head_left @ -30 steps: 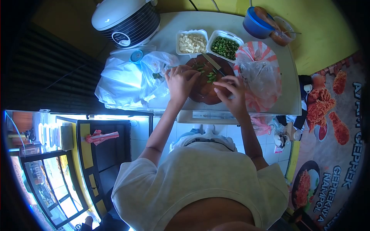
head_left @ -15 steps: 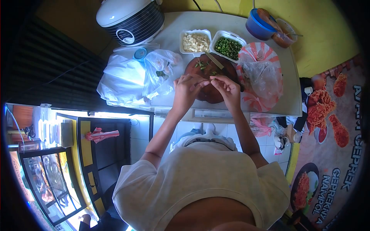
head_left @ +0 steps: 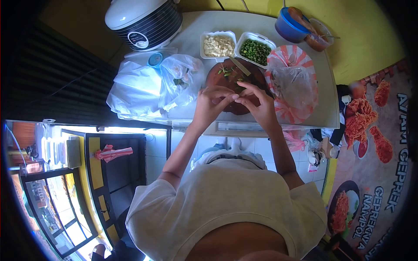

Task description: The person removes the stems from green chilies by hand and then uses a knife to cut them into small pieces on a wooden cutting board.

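Observation:
Over the round brown cutting board (head_left: pixel 212 80) my left hand (head_left: pixel 211 104) has its thumb and fingertips pinched together; whatever is between them is too small to make out. My right hand (head_left: pixel 260 106) is just beside it, thumb near the left fingertips and index finger lifted away from the thumb. Small green pieces with stems (head_left: pixel 226 69) lie on the board. A knife (head_left: pixel 240 66) rests across the board's far part. Behind it stand a white foam box of pale cut pieces (head_left: pixel 218 45) and another of chopped green pieces (head_left: pixel 255 52).
White plastic bags (head_left: pixel 139 89) lie left of the board, with a blue-lidded container (head_left: pixel 155 60) among them. A red-and-white striped plastic bag (head_left: pixel 296 113) is on the right. A rice cooker (head_left: pixel 148 26) stands back left, a blue tub (head_left: pixel 287 30) back right.
My right index finger has lifted away from its thumb, where both were pinched before. My left hand keeps its pinch. The view has shifted slightly.

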`<state>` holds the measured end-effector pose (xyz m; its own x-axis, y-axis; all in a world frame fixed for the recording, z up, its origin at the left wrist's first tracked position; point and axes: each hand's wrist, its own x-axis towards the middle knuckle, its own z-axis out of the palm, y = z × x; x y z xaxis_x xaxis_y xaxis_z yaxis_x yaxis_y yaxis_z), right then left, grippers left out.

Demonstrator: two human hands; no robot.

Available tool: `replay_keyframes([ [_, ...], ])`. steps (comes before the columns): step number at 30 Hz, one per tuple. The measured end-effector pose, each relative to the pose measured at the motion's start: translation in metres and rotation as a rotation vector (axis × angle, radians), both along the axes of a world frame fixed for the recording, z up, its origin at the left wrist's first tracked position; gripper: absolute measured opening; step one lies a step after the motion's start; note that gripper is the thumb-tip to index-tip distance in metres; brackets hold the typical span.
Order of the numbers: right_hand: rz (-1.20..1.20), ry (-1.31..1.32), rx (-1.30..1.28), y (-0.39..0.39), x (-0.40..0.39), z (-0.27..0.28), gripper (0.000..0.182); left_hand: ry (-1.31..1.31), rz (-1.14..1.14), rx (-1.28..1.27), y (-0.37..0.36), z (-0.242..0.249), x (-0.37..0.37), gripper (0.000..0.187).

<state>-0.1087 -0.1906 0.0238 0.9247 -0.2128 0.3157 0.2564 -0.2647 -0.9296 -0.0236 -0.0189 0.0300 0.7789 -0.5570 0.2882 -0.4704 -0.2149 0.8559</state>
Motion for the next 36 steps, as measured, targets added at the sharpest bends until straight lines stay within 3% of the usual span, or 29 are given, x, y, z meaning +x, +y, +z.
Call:
replay_keyframes([
  [5,-0.058,-0.114,-0.238,-0.011,-0.003,0.005,0.037,0.051,0.013,-0.102,-0.003,-0.005,0.000,0.018],
  [10,-0.101,-0.294,-0.450,-0.019,0.000,0.000,0.016,0.274,-0.111,-0.071,-0.002,0.001,-0.003,0.021],
  [11,-0.104,-0.291,-0.449,-0.020,0.000,-0.003,0.016,0.276,-0.114,-0.069,-0.003,-0.004,-0.003,0.021],
  [13,0.015,-0.148,-0.117,-0.020,0.000,-0.009,0.013,0.335,-0.215,-0.145,-0.004,-0.012,-0.004,0.023],
  [19,0.131,-0.065,-0.008,-0.022,-0.005,0.000,0.009,0.656,-0.402,-0.179,-0.005,-0.016,0.003,0.028],
  [20,0.130,-0.067,-0.008,-0.025,-0.003,0.001,0.009,0.654,-0.403,-0.179,-0.004,-0.016,0.004,0.028],
  [26,-0.385,-0.269,-0.306,-0.080,-0.003,0.042,0.006,0.550,-0.243,-0.201,0.007,-0.023,0.022,0.025],
  [28,-0.538,-0.275,-0.404,-0.103,-0.005,0.053,0.008,0.412,-0.051,-0.078,0.013,-0.028,0.031,0.025],
  [34,-0.600,-0.209,-0.557,-0.127,0.001,0.056,0.015,0.373,0.065,-0.191,0.019,-0.027,0.040,0.023],
  [36,-0.600,-0.222,-0.560,-0.108,0.007,0.052,0.016,0.123,0.147,-0.124,0.013,-0.026,0.037,0.022],
])
